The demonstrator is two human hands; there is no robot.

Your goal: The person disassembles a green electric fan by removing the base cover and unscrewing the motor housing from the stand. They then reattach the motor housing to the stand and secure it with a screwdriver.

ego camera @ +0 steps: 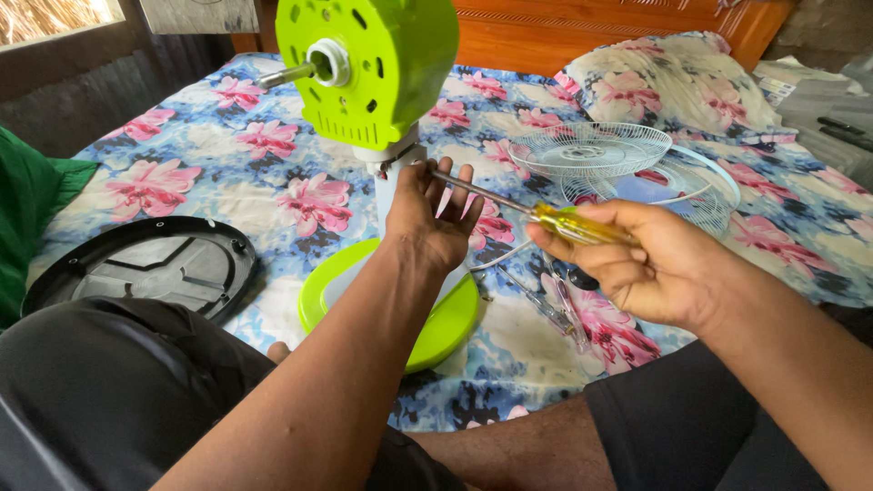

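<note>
A lime-green fan motor housing with a bare metal shaft stands on a white neck above a round green base on the bed. My left hand wraps around the white neck just under the housing. My right hand grips a screwdriver with a clear yellow handle. Its metal tip reaches the neck joint beside my left fingers.
A white wire fan grille lies on a second grille at the right. A black round base plate rests at the left, next to green cloth. Pliers lie on the floral sheet. A pillow sits behind.
</note>
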